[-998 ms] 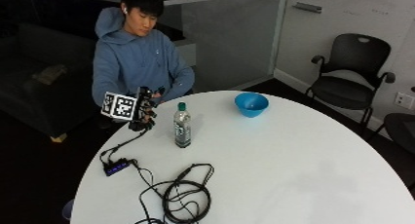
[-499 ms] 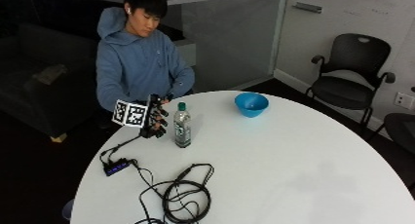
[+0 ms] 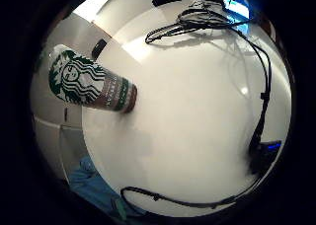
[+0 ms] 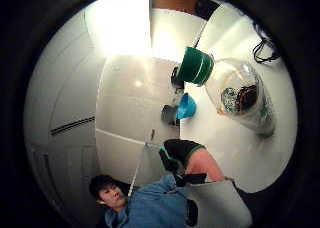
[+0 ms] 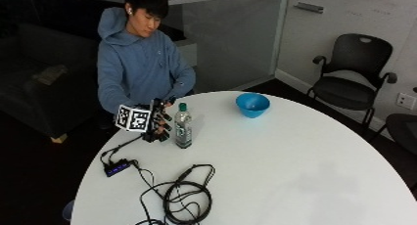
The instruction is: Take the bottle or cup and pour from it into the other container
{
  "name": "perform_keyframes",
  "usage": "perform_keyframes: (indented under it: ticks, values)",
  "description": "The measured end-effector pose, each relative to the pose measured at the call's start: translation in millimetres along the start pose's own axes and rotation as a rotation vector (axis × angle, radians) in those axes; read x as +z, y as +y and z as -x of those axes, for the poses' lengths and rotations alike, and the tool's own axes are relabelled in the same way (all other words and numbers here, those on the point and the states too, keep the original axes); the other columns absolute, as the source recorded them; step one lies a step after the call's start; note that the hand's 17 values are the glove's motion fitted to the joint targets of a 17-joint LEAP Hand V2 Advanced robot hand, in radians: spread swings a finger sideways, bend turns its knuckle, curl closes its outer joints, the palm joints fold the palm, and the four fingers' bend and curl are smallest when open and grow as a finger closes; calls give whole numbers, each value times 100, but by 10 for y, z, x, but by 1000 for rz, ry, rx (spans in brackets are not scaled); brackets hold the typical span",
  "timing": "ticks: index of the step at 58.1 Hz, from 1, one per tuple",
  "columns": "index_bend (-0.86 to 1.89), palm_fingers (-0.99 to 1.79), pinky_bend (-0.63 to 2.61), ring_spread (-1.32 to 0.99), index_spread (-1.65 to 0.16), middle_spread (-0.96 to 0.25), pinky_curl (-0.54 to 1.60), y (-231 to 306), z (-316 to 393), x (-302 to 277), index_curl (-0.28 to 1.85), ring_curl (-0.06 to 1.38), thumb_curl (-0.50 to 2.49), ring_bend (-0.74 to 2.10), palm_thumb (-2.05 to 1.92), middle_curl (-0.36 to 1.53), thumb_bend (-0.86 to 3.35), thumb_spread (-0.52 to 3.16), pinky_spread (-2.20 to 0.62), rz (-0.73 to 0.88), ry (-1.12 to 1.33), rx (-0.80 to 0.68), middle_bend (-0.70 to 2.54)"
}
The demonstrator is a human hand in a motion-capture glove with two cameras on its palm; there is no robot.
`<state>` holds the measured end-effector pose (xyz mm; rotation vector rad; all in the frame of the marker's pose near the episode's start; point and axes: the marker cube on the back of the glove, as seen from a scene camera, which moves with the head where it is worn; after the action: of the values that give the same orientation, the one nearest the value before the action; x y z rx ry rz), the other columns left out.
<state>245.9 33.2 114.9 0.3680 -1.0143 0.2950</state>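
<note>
Gloved right hand point(image 5: 158, 123) sits at the table edge nearest the person, just beside the bottle point(image 5: 183, 126), on the side away from the bowl. The outside view shows a narrow gap between glove and bottle; contact cannot be confirmed. Fingers appear relaxed and partly extended toward the bottle, curled round nothing. The thumb-side palm view shows the bottle point(image 4: 235, 95) close to the palm, with no finger on it.

Bottle stands upright on the white round table point(image 5: 306, 161), long axis vertical, cap up. It is clear plastic with a green screw cap point(image 4: 195, 66) and a green-and-white label with a brown band point(image 3: 91, 85). Contents cannot be told.

Blue bowl point(image 5: 253, 104) rests on the table, well apart from the bottle, toward the far side, mouth up. Its interior is not visible.

Black cables point(image 5: 182, 195) lie coiled on the table in front of the bottle, and a small black box point(image 5: 117, 167) with a blue light sits near the table edge.
</note>
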Motion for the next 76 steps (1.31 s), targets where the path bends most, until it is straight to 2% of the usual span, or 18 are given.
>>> perform_keyframes:
  ticks: [67, 76]
  values:
    - [13, -6, 58, 21, -37, 3, 24, -151, 50, 518, 17, 29, 35, 50, 48, 26, -3, 86, 29, 57, -122, 10, 18]
    - [14, 0, 59, 21, -36, 5, 24, -214, 88, 542, 18, 29, 35, 53, 50, 27, -3, 86, 29, -39, -219, -21, 19]
